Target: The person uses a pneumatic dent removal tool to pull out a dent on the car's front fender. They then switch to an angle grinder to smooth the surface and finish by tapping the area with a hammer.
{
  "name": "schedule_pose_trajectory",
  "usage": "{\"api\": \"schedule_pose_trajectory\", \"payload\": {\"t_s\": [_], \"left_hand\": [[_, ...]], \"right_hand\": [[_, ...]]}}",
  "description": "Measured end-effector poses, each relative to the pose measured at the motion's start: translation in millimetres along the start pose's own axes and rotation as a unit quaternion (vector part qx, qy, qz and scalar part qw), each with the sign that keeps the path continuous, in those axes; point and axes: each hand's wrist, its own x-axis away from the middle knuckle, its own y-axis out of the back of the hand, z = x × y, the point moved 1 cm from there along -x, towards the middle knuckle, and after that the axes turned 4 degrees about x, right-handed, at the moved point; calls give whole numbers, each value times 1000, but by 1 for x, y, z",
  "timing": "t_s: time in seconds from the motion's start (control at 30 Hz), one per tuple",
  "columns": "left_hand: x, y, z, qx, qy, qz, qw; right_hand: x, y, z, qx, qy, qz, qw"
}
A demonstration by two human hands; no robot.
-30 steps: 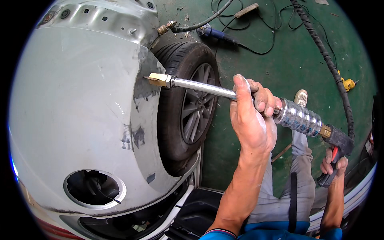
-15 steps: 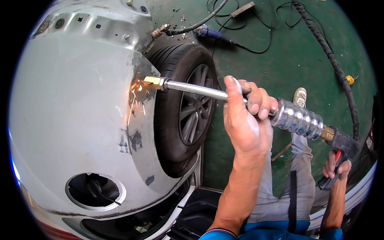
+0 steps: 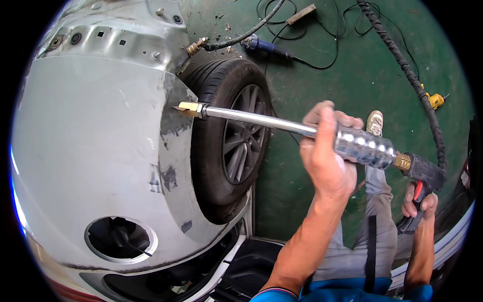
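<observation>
A slide-hammer dent puller, with a chrome rod (image 3: pixel 261 119), reaches from my hands to a pale grey car panel. Its brass tip (image 3: pixel 190 108) meets a bare, scuffed patch (image 3: pixel 176 121) beside the wheel arch. My left hand (image 3: pixel 334 156) is closed around the rod at the front end of the ribbed chrome sliding weight (image 3: pixel 363 146). At the rear, my right hand (image 3: pixel 420 205) wraps the black pistol grip (image 3: pixel 411 221), fingers by its red trigger (image 3: pixel 418 189). Whether the trigger is pressed I cannot tell.
The tyre (image 3: pixel 211 151) and spoked wheel stand right of the panel. On the green floor lie a blue angle grinder (image 3: pixel 266 47), loose cords and a yellow tool (image 3: pixel 436 100). A thick black cable (image 3: pixel 402 60) runs to the puller. The panel has a round opening (image 3: pixel 121 236).
Orange sparks at the tip have gone. My left hand has slid back along the rod toward the weight. The rear of the puller has shifted slightly left and up in view.
</observation>
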Motion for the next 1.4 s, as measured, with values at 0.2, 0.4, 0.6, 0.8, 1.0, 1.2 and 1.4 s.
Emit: {"api": "schedule_pose_trajectory", "payload": {"t_s": [0.2, 0.4, 0.6, 0.8, 1.0, 1.2, 1.4], "left_hand": [[5, 7, 6, -55, -19, 12, 998], [5, 10, -1, -111, -67, -15, 991], [-9, -13, -39, 1, -10, -98, 995], [-34, 20, -42, 208, 28, 281, 937], [8, -29, -30, -55, -73, -105, 990], [-12, -17, -33, -19, -39, -36, 998], [-18, -15, -38, -27, -41, -40, 998]], "right_hand": [[-6, 9, 0, 4, -5, 38, 999], [-2, 7, 3, -16, -3, 8, 1000], [-12, 20, 0, -15, -14, 55, 998], [-5, 8, 0, 58, 32, 68, 995], [-17, 2, 1, -18, -28, 29, 999], [-21, 7, -9, -16, -1, 43, 999], [-29, 6, -12, -16, -1, 42, 999]]}}
